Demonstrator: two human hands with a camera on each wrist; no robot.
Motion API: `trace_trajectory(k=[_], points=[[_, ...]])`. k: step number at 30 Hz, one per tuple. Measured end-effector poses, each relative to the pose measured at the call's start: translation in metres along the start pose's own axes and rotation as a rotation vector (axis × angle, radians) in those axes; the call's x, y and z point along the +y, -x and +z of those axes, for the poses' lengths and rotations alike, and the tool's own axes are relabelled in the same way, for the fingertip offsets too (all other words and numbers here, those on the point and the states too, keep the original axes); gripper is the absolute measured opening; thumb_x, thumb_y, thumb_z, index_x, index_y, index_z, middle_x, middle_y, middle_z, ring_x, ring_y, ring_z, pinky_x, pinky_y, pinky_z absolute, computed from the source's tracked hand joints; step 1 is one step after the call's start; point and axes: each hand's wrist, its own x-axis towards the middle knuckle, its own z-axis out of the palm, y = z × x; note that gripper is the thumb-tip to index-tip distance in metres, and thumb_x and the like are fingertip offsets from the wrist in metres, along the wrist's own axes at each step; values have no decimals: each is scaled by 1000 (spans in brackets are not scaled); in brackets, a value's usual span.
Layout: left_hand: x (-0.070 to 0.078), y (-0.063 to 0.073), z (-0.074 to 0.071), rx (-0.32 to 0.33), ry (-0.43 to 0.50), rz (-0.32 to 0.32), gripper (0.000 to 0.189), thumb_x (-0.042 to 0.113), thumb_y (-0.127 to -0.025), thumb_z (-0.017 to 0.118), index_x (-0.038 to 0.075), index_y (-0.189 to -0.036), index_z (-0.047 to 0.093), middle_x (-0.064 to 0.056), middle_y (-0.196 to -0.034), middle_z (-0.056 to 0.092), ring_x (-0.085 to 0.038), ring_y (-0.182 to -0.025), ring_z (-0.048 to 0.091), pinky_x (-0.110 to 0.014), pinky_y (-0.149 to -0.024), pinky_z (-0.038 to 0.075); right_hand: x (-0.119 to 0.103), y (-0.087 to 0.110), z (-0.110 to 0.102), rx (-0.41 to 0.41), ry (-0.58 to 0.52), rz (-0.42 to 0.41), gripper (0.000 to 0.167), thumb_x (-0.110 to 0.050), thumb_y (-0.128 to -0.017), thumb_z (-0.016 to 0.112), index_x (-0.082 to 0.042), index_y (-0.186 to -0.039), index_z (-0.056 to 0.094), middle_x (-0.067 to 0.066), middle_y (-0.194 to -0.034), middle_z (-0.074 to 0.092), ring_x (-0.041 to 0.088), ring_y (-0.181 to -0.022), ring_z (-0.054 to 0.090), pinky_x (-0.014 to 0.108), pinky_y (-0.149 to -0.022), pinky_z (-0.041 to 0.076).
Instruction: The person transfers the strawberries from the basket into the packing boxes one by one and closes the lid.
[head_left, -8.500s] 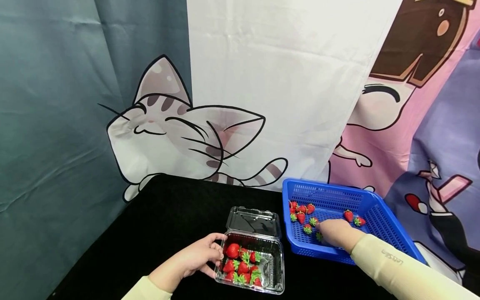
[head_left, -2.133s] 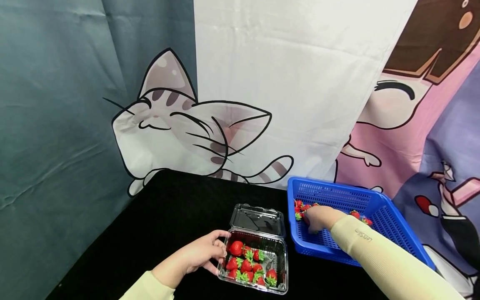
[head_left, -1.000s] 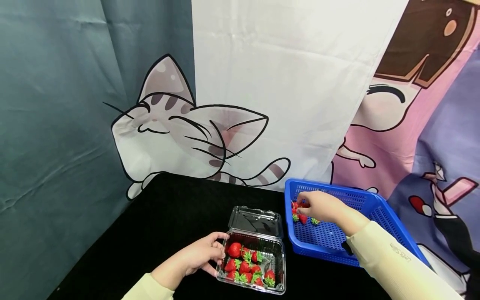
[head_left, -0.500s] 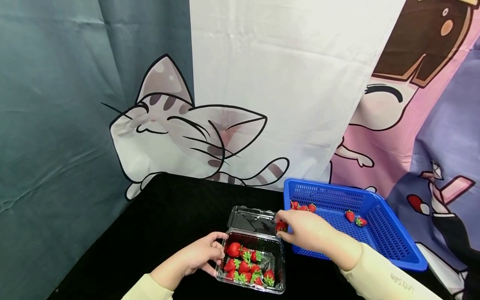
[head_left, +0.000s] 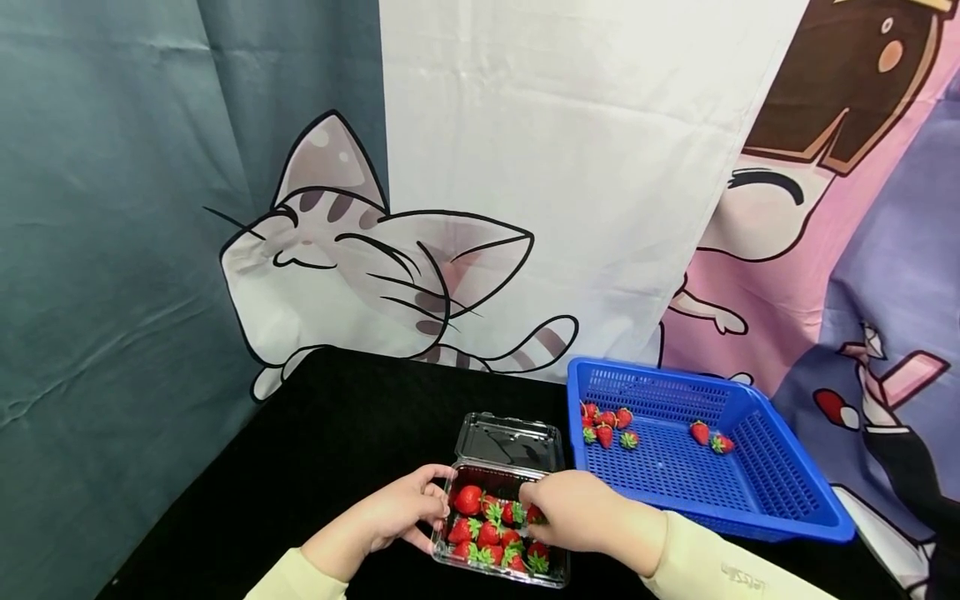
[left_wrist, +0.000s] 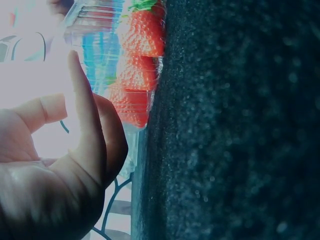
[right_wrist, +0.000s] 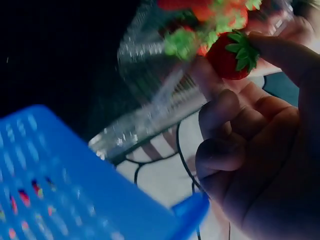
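A clear plastic clamshell box (head_left: 558, 575) stands with its lid folded back, holding several red strawberries (head_left: 468, 500) with green leaves. My left hand (head_left: 401, 510) grips its left side, fingers at the wall and rim. In the left wrist view that hand (left_wrist: 75, 150) is beside the clear wall, with strawberries (left_wrist: 142, 32) showing through. My right hand (head_left: 581, 510) is over the right part of the box, pinching a strawberry (right_wrist: 232, 56) between thumb and fingers. In the head view the hand mostly covers that strawberry.
A blue perforated plastic basket (head_left: 810, 500) stands right of the box. Several strawberries (head_left: 604, 435) lie at its left end and two more (head_left: 699, 432) toward its right. Black cloth (head_left: 337, 433) covers the table; printed curtains (head_left: 600, 167) hang behind.
My right hand has picked a strawberry out of the blue basket and carried it left, over the clamshell box. Earlier, another strawberry appeared at the box's front right. The left hand stays on the box.
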Motion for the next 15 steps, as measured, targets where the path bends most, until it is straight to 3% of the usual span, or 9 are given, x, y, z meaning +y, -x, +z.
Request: trace_trajectory(k=[8, 15], points=[[0, -1, 1, -1, 7, -5, 62, 4, -83, 61, 3, -141, 38, -10, -95, 57, -19, -78, 56, -36, -56, 61, 1, -7, 24, -7, 66, 0, 25, -32, -77, 79, -23, -76, 55, -15, -61, 46, 6, -52, 44, 27, -45, 39], [1, -1, 0, 3, 8, -10, 63, 4, -82, 61, 4, -141, 38, -10, -95, 57, -19, -78, 56, -35, -55, 61, 2, -10, 30, 19, 106, -6, 27, -28, -75, 80, -22, -75, 54, -12, -58, 47, 9, -50, 45, 30, -43, 40]])
